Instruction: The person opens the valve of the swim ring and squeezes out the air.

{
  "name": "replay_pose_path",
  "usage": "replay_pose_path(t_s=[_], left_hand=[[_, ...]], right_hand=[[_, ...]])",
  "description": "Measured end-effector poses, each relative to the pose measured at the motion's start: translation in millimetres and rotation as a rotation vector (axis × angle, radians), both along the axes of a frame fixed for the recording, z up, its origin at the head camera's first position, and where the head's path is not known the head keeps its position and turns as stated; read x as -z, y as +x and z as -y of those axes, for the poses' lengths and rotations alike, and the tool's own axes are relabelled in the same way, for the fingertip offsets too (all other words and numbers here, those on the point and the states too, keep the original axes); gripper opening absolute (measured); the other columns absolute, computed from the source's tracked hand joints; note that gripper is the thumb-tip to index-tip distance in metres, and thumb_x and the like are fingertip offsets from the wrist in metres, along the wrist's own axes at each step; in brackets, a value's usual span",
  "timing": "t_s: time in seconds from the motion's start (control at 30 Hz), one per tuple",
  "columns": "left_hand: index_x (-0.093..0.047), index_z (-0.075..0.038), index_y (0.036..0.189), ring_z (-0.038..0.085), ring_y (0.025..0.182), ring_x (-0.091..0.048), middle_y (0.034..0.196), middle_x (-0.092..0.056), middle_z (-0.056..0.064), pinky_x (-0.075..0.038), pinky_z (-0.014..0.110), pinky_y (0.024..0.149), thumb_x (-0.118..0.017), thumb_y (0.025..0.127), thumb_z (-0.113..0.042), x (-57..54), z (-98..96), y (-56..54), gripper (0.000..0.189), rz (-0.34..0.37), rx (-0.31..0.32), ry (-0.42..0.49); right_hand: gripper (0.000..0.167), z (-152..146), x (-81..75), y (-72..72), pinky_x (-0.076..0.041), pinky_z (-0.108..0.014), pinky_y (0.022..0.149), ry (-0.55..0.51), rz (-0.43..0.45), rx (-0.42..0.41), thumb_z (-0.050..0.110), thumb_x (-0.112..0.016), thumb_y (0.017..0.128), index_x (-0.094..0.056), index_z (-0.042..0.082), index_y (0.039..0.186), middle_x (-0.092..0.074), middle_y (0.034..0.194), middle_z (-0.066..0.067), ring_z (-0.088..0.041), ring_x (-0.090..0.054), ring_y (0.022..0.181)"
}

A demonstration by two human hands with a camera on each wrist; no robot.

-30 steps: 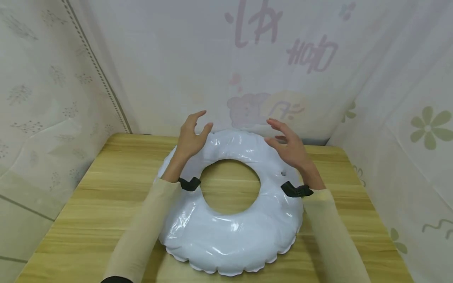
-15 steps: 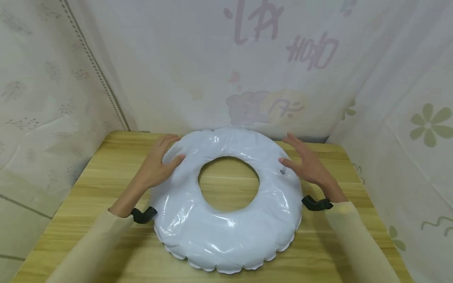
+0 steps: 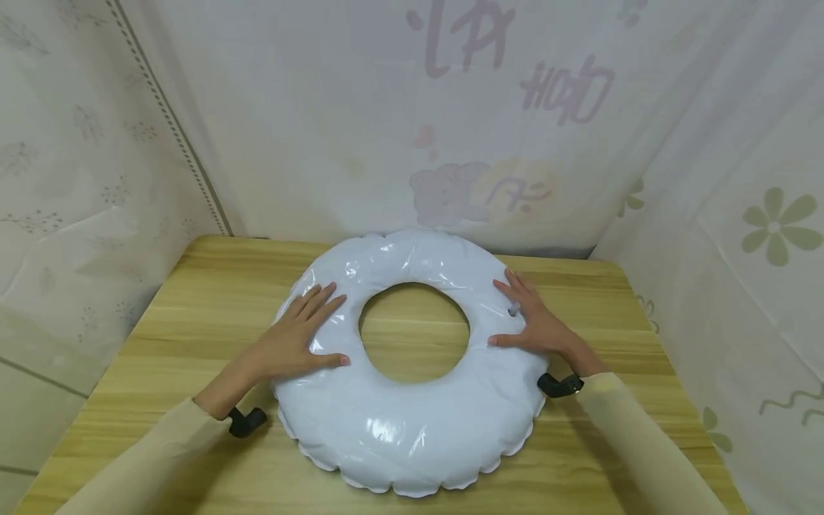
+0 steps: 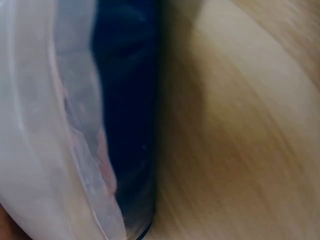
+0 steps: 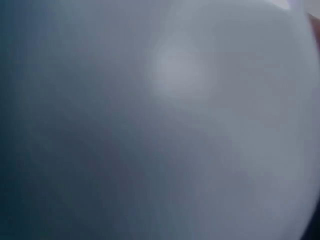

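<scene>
A white inflatable swim ring (image 3: 412, 422) lies flat on the wooden table, glossy, with a scalloped seam along its near edge. My left hand (image 3: 292, 347) rests on its left side, fingers spread and thumb pointing toward the hole. On the opposite side my right hand (image 3: 537, 322) touches the ring with spread fingers, beside a small clear valve (image 3: 513, 309). The left wrist view shows the ring's seam (image 4: 82, 125) and a dark blue underside (image 4: 127, 100). In the right wrist view the ring's pale surface (image 5: 200, 125) fills nearly everything, blurred.
The wooden table (image 3: 193, 315) extends past the ring on both sides. A printed cloth (image 3: 335, 129) hangs behind its far edge, and patterned cloths stand at left (image 3: 71, 179) and right (image 3: 727, 236).
Both hands moved from above the ring's far part outward and nearer, then came down onto its left and right sides. The ring stays in nearly the same place.
</scene>
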State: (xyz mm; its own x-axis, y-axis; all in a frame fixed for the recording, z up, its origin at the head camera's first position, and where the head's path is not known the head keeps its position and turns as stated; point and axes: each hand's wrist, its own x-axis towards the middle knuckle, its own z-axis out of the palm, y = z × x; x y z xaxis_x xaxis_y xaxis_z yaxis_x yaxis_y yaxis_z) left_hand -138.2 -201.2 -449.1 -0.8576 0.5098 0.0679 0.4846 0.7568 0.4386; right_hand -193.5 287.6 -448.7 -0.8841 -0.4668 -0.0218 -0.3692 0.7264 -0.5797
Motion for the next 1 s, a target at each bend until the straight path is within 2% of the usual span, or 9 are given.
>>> replay_pose_path(t_s=[0.17, 0.5, 0.83, 1.0], left_hand=[[-0.020, -0.020, 0.165, 0.040, 0.159, -0.011, 0.174, -0.014, 0.009, -0.009, 0.065, 0.126, -0.071, 0.084, -0.067, 7.1, 2.3, 0.9, 0.107, 0.013, 0.018, -0.024], [-0.023, -0.023, 0.165, 0.040, 0.160, -0.010, 0.174, -0.015, 0.008, -0.010, 0.065, 0.126, -0.065, 0.084, -0.076, 10.1, -1.3, 1.8, 0.106, 0.058, 0.013, -0.066], [-0.024, -0.023, 0.165, 0.039, 0.160, -0.010, 0.174, -0.016, 0.008, -0.008, 0.062, 0.128, -0.062, 0.084, -0.078, 7.0, -3.5, 3.3, 0.105, 0.092, 0.002, -0.111], [-0.024, -0.022, 0.165, 0.039, 0.160, -0.011, 0.173, -0.016, 0.008, -0.008, 0.061, 0.128, -0.063, 0.084, -0.077, 5.1, -4.2, 1.3, 0.105, 0.097, -0.001, -0.118]], right_hand=[[0.117, 4, 8.4, -0.1, -0.009, -0.077, 0.120, 0.008, -0.006, -0.011, 0.050, -0.090, 0.072, -0.025, 0.022, 0.164, -0.005, 0.175, -0.006, -0.036, 0.005, 0.161], [0.114, 5, 12.8, 0.8, -0.017, -0.075, 0.119, -0.025, 0.013, -0.012, 0.048, -0.093, 0.070, -0.030, 0.024, 0.162, -0.014, 0.173, -0.007, -0.039, -0.008, 0.160], [0.110, 5, 16.1, 2.4, -0.020, -0.073, 0.119, -0.003, 0.041, -0.012, 0.053, -0.091, 0.070, -0.032, 0.032, 0.161, -0.015, 0.174, -0.004, -0.039, -0.012, 0.159], [0.110, 3, 17.2, 0.8, -0.016, -0.073, 0.121, 0.017, 0.023, -0.038, 0.055, -0.090, 0.071, -0.031, 0.032, 0.161, -0.015, 0.174, -0.004, -0.041, -0.012, 0.159]])
